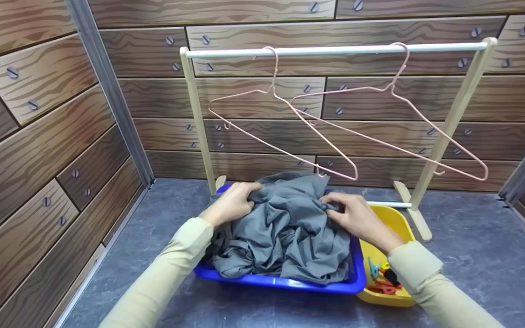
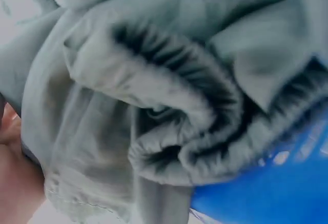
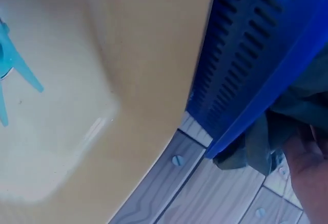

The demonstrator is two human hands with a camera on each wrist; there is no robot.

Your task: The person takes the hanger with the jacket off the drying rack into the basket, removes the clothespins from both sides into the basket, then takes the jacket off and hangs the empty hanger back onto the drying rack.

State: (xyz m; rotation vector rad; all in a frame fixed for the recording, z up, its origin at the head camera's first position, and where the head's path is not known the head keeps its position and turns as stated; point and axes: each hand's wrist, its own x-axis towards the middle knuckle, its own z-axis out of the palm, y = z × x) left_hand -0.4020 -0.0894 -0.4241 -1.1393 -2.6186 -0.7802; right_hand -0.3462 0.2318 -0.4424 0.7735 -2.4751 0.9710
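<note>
A heap of crumpled grey cloth fills the blue basket and rises over its far rim. My left hand grips the cloth at its upper left, the fingertips hidden in the folds. On the upper right, my right hand pinches a bunched bit of it between thumb and fingers. Gathered, elastic-looking edges show on the cloth in the left wrist view, though its kind is unclear. Part of the right hand appears beside the cloth in the right wrist view, past the basket's slotted wall.
A yellow tub stands against the basket's right side, with several coloured clothes pegs inside. Behind is a rack with a white rail. Two pink hangers hang from it, low ends near the cloth. Wood-patterned walls surround the grey surface.
</note>
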